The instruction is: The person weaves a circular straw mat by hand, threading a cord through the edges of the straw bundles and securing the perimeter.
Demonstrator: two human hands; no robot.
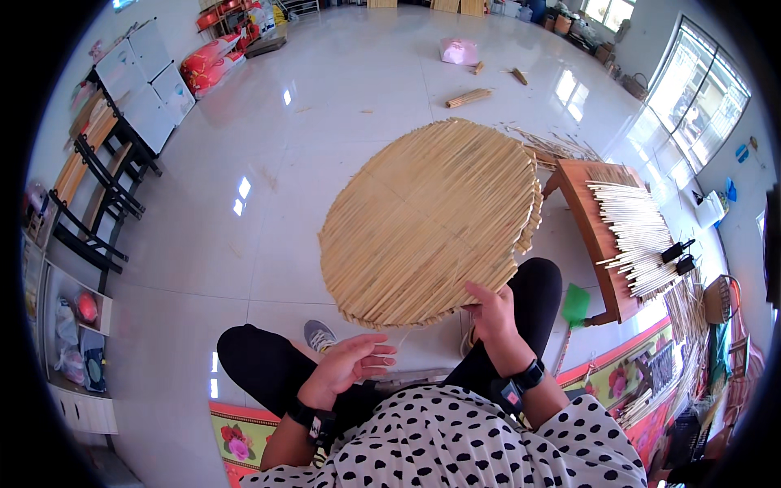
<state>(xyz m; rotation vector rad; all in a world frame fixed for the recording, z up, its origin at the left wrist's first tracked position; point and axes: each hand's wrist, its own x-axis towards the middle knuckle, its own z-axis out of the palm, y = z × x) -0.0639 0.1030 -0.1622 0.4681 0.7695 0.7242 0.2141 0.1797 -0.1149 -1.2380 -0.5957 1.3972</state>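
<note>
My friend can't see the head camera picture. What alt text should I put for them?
A big, rounded mat of straw-coloured stalks is held at its near edge by the right hand of a seated person, while the open left hand is apart from it. To the right, pale sticks lie across a brown wooden table on a shiny tiled floor.

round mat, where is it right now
In the head view, the round mat is near the centre, held at its near edge by the right hand and left of the wooden table.
</note>
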